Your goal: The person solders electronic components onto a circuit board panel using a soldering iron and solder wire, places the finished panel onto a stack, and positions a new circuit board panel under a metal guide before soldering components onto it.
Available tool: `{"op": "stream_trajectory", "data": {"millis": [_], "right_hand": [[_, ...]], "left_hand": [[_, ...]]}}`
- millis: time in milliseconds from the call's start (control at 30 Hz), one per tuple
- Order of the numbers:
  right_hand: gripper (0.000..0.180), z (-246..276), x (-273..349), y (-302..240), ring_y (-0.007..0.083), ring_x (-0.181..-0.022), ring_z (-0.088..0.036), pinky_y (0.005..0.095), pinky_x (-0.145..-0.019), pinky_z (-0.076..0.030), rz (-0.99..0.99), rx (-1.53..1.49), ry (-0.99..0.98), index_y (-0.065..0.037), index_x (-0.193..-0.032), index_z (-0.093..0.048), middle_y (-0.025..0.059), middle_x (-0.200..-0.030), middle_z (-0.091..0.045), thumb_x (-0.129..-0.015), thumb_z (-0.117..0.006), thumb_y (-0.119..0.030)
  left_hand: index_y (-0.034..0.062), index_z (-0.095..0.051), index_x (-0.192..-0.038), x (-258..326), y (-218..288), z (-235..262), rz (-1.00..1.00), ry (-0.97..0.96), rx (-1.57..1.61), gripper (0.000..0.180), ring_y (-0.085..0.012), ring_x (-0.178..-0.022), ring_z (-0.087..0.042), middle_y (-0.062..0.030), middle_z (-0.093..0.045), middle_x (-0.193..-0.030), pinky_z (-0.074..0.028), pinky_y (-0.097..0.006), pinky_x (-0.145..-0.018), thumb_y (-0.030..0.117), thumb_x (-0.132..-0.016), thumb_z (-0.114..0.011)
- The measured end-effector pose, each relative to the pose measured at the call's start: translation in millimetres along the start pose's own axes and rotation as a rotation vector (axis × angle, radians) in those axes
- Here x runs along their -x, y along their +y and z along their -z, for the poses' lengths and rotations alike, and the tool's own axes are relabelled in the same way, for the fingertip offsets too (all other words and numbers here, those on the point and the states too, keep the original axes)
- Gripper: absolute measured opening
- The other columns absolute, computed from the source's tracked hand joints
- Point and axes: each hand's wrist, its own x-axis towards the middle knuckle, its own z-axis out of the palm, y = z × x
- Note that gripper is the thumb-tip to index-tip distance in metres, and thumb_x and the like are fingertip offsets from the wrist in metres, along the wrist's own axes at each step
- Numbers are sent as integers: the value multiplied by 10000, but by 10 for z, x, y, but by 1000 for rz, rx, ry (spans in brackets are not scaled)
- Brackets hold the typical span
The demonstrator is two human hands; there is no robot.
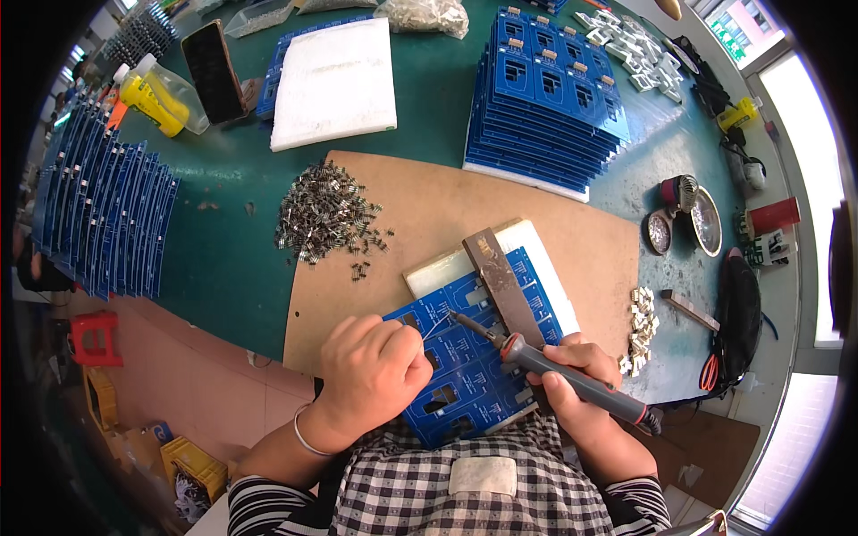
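Observation:
My right hand [579, 380] is wrapped round a grey soldering iron [572, 379], its tip pointing up and left at a blue circuit board panel [456, 353]. Pinched in my closed left hand [371, 371] is a thin solder wire [436, 328], which runs toward the iron's tip over the board. Whether tip and wire touch is too small to tell. The panel has cut-out windows and leans on a white foam block [550, 281]. A brown bar [503, 288] lies across its upper part.
A brown sheet [429, 192] lies on the green table. On it is a pile of small leaded components [326, 213]. Stacked blue boards stand at far right [536, 116] and left [103, 210]. White connectors [640, 330], a metal dish [706, 221] and a phone [213, 71] lie around.

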Motion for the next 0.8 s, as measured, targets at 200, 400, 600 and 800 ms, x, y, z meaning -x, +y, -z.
{"op": "stream_trajectory", "data": {"millis": [200, 400, 600, 800], "right_hand": [[271, -4, -45, -31, 199, -682, -685, 285, -607, -551, -29, 9, 9, 12, -1012, -619, 139, -838, -648, -869, -733, -188], [263, -22, -78, -69, 216, -679, -676, 323, -606, -528, -132, -47, 49, -58, -998, -677, 124, -855, -700, -797, -792, -183], [281, -14, -146, -65, 225, -694, -664, 331, -627, -522, -111, -68, 12, -43, -1026, -662, 134, -855, -685, -795, -789, -141], [280, -24, -139, -62, 229, -702, -663, 332, -629, -526, -107, -46, 26, -39, -1034, -660, 133, -847, -682, -807, -781, -150]], "left_hand": [[123, -438, -664, -29, -19, -22, 7, -14, -23, 240, -228, -542, -470, -24, -441, -585, -357, -364, -516, 24, -631, -654], [123, -446, -674, -74, -47, -33, 5, -19, -37, 232, -228, -550, -476, -25, -449, -592, -363, -365, -521, 39, -642, -659], [121, -462, -688, -136, -70, -31, 10, -52, -42, 216, -230, -564, -486, -23, -462, -601, -370, -367, -526, 52, -661, -665], [122, -463, -687, -164, -76, -35, 13, -59, -44, 218, -225, -573, -499, -20, -468, -602, -382, -363, -537, 57, -669, -671]]}}
